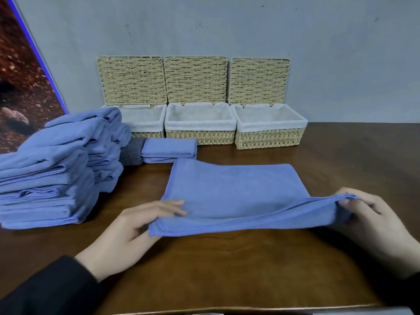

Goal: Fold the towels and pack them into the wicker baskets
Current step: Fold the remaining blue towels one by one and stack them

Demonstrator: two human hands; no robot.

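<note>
Blue towel (229, 192) lies on the worktop (227, 269); our left hand (136, 226) and right hand (372, 214) each grip a near corner; we keep edges aligned, folding far.

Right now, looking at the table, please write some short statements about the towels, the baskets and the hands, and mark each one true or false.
1. All three wicker baskets have their lids up. True.
2. The middle basket holds a folded towel. False: only its white liner shows.
3. Both the left hand and the right hand grip the blue towel. True.
4. The towel stack lies right of the baskets. False: it lies to their left.
</note>
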